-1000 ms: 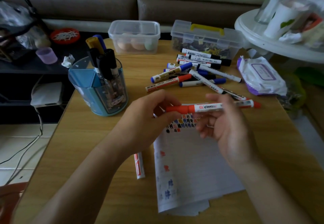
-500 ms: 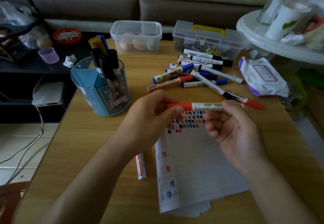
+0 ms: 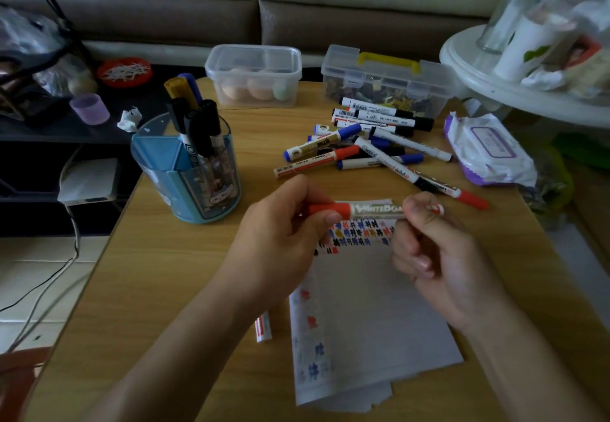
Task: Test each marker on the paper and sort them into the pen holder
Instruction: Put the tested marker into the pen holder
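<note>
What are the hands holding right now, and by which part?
A red whiteboard marker: the left hand grips its red cap end, and the right hand pinches the barrel near the other end.

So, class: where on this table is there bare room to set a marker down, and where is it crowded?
Bare tabletop: left of the paper, nearer than the pen holder; right of the paper, nearer than the wipes pack; a narrow strip between pen holder and marker pile. Crowded: that pile, in front of the yellow-handled box.
</note>
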